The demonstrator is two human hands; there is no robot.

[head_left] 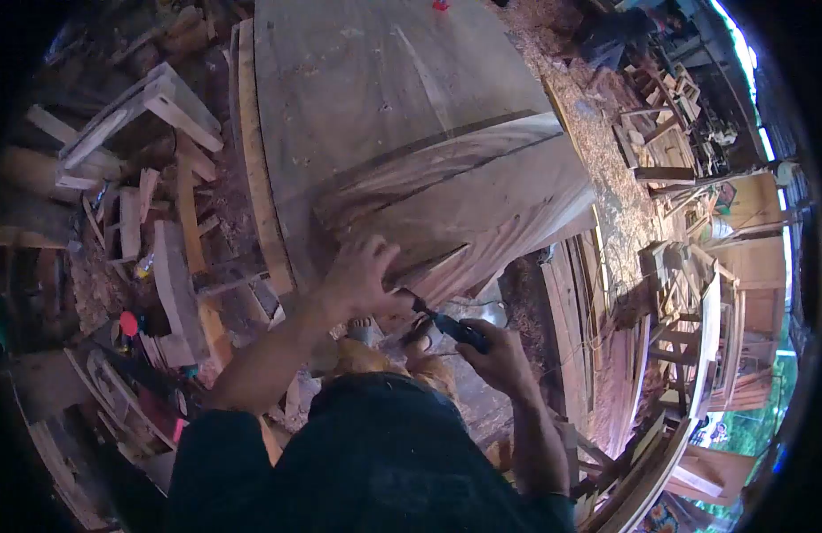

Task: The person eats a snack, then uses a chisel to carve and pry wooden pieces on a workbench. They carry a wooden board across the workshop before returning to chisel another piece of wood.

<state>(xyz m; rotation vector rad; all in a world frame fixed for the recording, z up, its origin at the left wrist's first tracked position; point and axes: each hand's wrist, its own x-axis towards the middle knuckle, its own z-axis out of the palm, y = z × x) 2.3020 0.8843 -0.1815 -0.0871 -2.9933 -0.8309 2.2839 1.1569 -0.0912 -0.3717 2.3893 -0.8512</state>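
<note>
Right hand [500,355]: closed round the dark handle of a slim hand tool [460,330]; tool held off the table [340,98], just outside its near edge, its narrow end pointing toward the left hand [362,280]. Left hand: back uppermost, fingers bent, beside the near edge of a grained wooden slab [491,200]; thumb side close to the narrow end of the tool; cannot tell whether the left hand is gripping that end or only near it, nor whether the fingertips press on the wood.

Slab lies across the near part of the table, reaching toward its near right corner; pale and dark grain bands run along it; a dark line runs lengthwise over its upper face; a dark, pointed gap shows at its near side, just beyond the left hand.

Along the table's left edge: a long wooden strip [251,151]; at its far edge, a small red object [440,4]. Beyond the left edge: a wooden frame [149,111], among loose timber; beyond the right edge: wood shavings [626,209] on the floor.
</note>
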